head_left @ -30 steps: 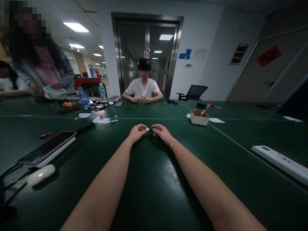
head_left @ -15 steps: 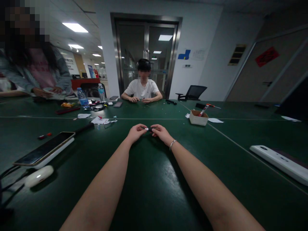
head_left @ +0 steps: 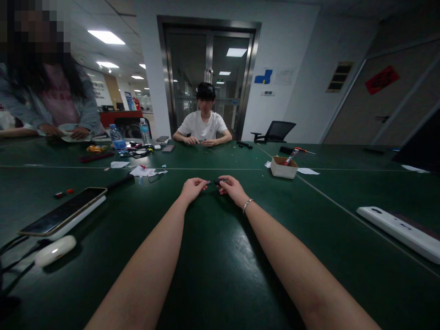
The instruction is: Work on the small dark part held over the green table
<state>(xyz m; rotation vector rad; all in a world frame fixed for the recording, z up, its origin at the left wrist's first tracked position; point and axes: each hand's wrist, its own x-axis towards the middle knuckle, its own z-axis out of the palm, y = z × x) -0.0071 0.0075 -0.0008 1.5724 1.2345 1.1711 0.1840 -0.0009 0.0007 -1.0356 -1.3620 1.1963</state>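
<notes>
My left hand (head_left: pixel 193 189) pinches a small silvery piece (head_left: pixel 208 182), too small to name for sure, between thumb and fingertips. A short way to the right, my right hand (head_left: pixel 233 189) grips a small black piece (head_left: pixel 217 182) whose end points left; its kind is also unclear. A narrow gap separates the two pieces. Both hands are held just above the green table (head_left: pixel 220 256), forearms stretched forward. Fingers hide most of each piece.
Left lie a phone (head_left: pixel 65 211) on a white object, a white mouse (head_left: pixel 55 251) and paper scraps (head_left: pixel 142 171). Right are a small box (head_left: pixel 283 167) with a tool and a white device (head_left: pixel 395 229). One person (head_left: pixel 205 123) sits opposite; another (head_left: pixel 62 101) stands left.
The silvery and black pieces, which met end to end between my hands, are now apart. My right hand has lifted slightly, and the left has drawn a little leftward.
</notes>
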